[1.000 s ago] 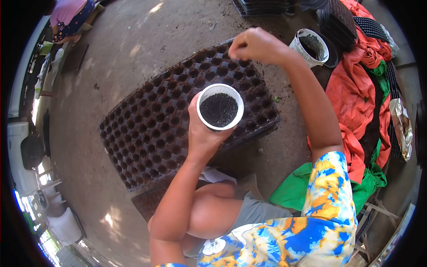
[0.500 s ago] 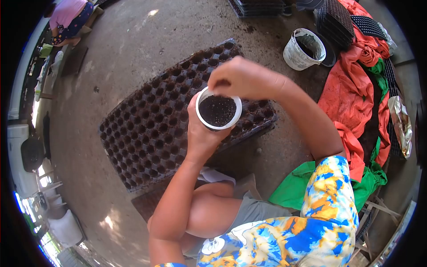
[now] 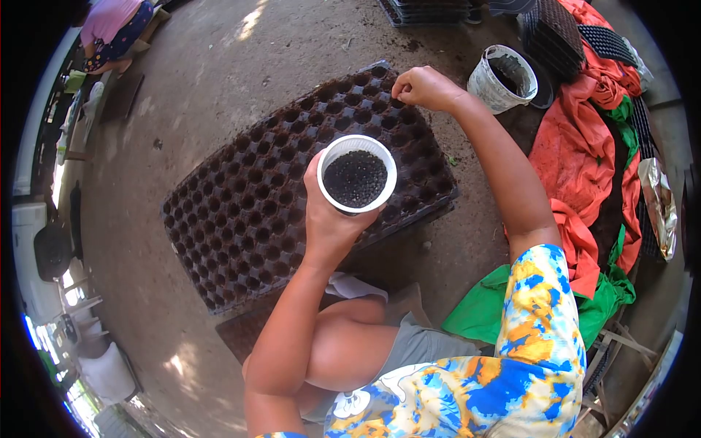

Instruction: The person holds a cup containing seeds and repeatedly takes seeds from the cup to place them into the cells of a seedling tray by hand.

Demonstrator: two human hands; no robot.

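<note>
A white plastic cup (image 3: 357,174) with small dark grains inside is held upright in my left hand (image 3: 332,219), above a dark seedling tray (image 3: 255,197) with rows of round cells. My right hand (image 3: 423,87) is over the tray's upper right corner, its fingertips pinched together at the cells. Whatever lies between those fingertips is too small to make out. The tray rests low over the floor, with another tray edge visible beneath its right side.
A dirty white bucket (image 3: 502,79) stands at the upper right, near stacked dark trays (image 3: 551,40). Red cloth (image 3: 577,153) and green cloth (image 3: 482,310) lie on the right. Another person (image 3: 113,33) sits at the far upper left.
My right hand went from the tray's upper right corner to the cup's rim, then back out to that corner. My left hand has kept the cup in nearly the same place.
</note>
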